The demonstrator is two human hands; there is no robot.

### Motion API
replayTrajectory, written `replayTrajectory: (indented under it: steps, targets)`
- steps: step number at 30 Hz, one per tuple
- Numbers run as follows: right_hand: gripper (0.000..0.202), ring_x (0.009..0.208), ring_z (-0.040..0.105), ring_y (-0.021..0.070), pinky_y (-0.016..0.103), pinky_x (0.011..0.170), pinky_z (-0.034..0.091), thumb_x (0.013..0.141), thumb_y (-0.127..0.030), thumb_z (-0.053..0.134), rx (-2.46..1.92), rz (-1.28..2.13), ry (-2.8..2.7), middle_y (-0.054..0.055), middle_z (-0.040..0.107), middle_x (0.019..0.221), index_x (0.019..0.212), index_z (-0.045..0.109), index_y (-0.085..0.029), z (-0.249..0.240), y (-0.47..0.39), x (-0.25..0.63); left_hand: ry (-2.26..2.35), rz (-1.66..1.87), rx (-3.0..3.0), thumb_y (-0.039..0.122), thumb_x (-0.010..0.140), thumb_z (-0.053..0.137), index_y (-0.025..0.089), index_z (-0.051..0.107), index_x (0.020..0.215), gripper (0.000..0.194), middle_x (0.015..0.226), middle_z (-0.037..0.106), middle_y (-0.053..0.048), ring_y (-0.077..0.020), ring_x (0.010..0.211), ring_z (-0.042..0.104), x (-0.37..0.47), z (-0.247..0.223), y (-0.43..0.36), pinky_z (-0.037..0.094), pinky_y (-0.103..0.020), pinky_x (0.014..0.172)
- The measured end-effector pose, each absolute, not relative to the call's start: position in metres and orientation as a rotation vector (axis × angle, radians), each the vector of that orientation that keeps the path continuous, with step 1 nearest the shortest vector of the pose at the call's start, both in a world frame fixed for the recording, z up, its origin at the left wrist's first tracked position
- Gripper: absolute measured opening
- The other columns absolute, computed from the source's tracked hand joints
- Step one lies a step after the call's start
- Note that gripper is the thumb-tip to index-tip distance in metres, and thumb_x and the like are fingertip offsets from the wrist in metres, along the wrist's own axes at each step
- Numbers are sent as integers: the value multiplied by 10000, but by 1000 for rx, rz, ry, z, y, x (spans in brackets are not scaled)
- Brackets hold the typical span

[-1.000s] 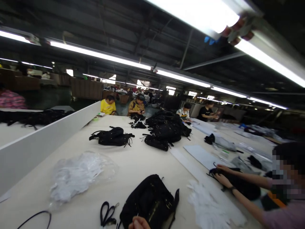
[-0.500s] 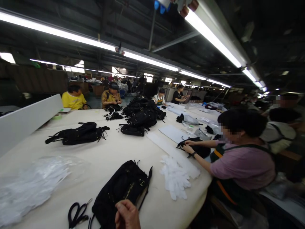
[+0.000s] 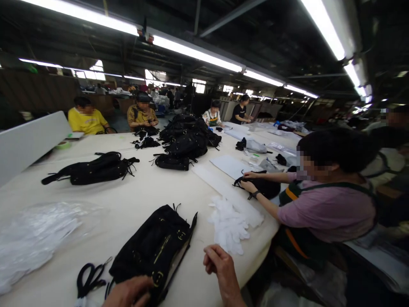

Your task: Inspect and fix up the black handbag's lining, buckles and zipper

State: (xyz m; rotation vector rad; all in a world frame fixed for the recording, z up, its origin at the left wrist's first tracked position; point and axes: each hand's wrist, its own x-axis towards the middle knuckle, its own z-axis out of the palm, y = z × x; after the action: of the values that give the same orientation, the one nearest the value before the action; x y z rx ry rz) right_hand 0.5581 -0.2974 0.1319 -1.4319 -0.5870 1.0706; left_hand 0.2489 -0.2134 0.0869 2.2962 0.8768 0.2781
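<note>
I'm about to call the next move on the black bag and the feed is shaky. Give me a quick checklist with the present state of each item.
1. Left hand on the bag: ok, it rests on the near end.
2. Grip closed on the bag: cannot tell, the fingers are partly out of frame.
3. Right hand free: ok, loosely curled over bare table, holding nothing visible.
4. Bag flat on the table: ok, it lies on its side.
5. Strap apart from the bag: cannot tell, the loops lie just left of it, join hidden.
6. Gloves away from the bag: ok, a gap of table between them.
</note>
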Motion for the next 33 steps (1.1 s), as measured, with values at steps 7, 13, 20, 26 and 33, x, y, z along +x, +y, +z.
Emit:
replayTrajectory:
  steps: [7,13,20,26,33]
  targets:
    - [330,520,570,110,220,504,425,683,-450,683,-1572,1133,-513,24,657,636,786,644,-138,81,-315,599,846,3,2426,353,926,394,295,608,1103,284,1086,696,-11,-181,1013,638,316,108,-186,478,-310,896]
    - [240,649,629,129,255,631,473,796,-339,566,-1611,1176,-818,37,713,796,932,659,-165,37,-306,592,586,-7,2710,174,864,465,237,664,933,220,1297,609,-36,-226,1194,540,374,77,-183,397,-404,1000]
    - [244,1092,578,142,253,915,445,935,-258,427,-1724,807,-1863,-21,665,1174,981,666,-276,27,-255,569,589,44,2901,267,877,486,260,652,1047,238,1472,470,-16,-273,1425,271,377,41,-161,174,-521,1159]
    - [304,900,618,161,249,676,463,947,-225,349,-1944,732,-2101,-18,683,1058,1040,634,-273,15,-222,559,794,-12,2936,261,851,503,265,640,1050,242,1585,257,-17,-293,1459,184,371,52,-152,154,-540,1160]
    - [317,880,627,152,256,702,460,959,-273,325,-2026,787,-2053,-28,680,1079,1085,613,-312,2,-213,558,1285,-26,2868,121,836,422,296,596,1192,433,1598,218,-27,-299,1451,203,360,50,-128,245,-553,1107]
